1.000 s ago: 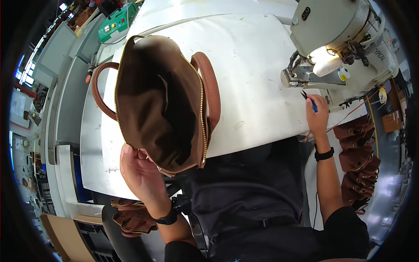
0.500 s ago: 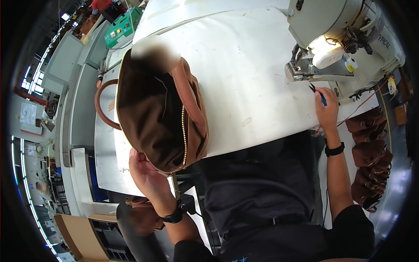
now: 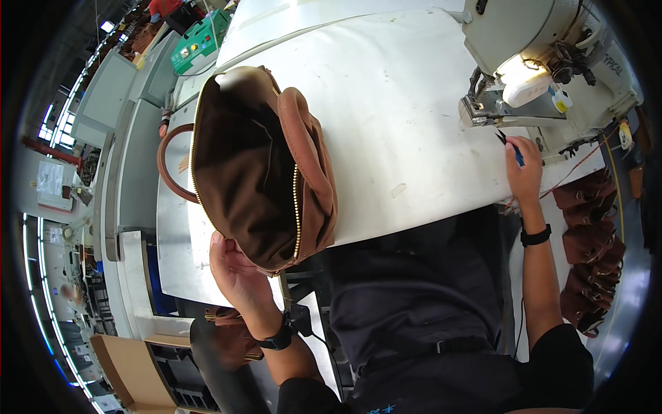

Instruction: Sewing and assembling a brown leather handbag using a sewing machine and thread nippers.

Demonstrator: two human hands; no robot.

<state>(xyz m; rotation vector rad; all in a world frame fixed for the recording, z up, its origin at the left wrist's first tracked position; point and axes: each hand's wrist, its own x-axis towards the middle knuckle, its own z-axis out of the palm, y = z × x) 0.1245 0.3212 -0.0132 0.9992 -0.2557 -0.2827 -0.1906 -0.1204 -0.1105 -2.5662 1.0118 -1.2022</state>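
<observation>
A brown handbag [image 3: 318, 186] stands unzipped on the white table, its dark lining in view between two rows of gold zipper teeth. One of its handles arches over the right side, and the other sticks out to the left. My left hand [image 3: 241, 276] grips the bag's near left corner, with the thumb up along the edge and some fingers hidden beneath. Off to the right, my right hand [image 3: 527, 169] rests on the table by the sewing machine. Its fingers are closed around small thread snips [image 3: 518, 158] with blue handles, the dark blades pointing away from me.
A sewing machine [image 3: 524, 41] with a lit lamp takes up the far right of the white table [image 3: 393, 90]. More brown bags [image 3: 589, 248] hang or lie at the right. A green box-shaped device [image 3: 200, 45] sits at far left, and an opened cardboard box [image 3: 127, 372] stands lower left.
The whole scene has shifted slightly right in the picture. Both hands keep their grips, and the bag stays in nearly the same place on the table.
</observation>
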